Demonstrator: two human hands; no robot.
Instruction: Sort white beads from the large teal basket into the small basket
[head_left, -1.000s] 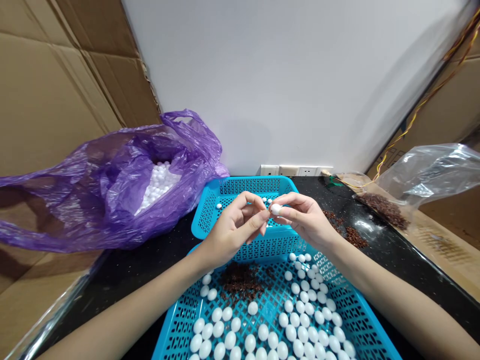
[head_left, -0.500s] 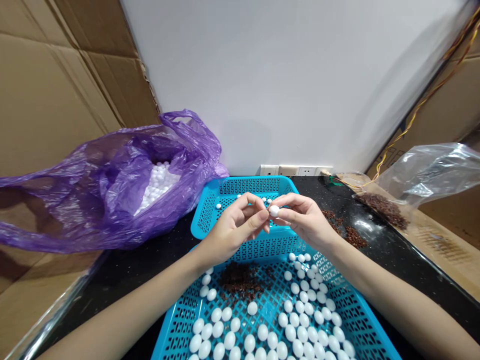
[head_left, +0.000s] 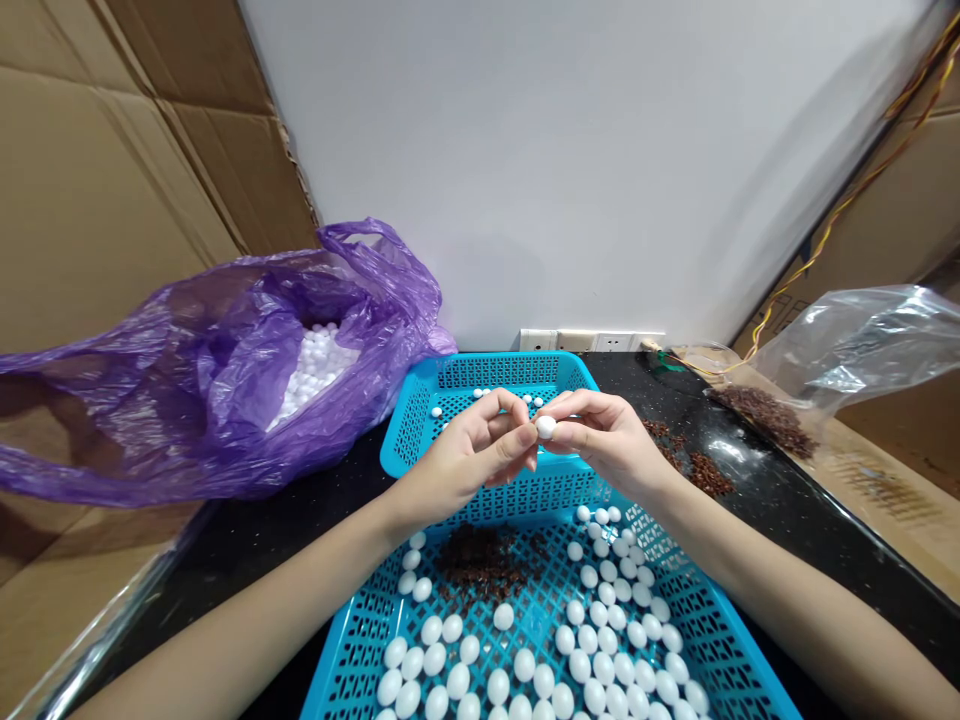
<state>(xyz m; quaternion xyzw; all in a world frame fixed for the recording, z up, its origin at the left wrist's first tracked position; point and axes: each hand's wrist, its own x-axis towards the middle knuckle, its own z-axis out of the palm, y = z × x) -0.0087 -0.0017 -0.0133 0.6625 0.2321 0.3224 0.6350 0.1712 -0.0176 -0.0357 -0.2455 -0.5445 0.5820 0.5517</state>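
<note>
My right hand pinches a small white oval bead between thumb and fingertips. My left hand is closed in a pinch, its fingertips touching the bead's left side; what it holds, if anything, is too small to see. Both hands hover over the near blue plastic basket, which holds several white beads and a pile of dark reddish-brown bits. A second blue basket lies just behind, with a few white beads in it.
A purple plastic bag full of white beads sits at the left on the black counter. At the right lie a clear bag with brown bits and loose brown bits. Cardboard stands on both sides; wall sockets sit behind.
Both hands have sunk slightly and drawn a little closer together, with the bead still pinched between them. Nothing else has moved.
</note>
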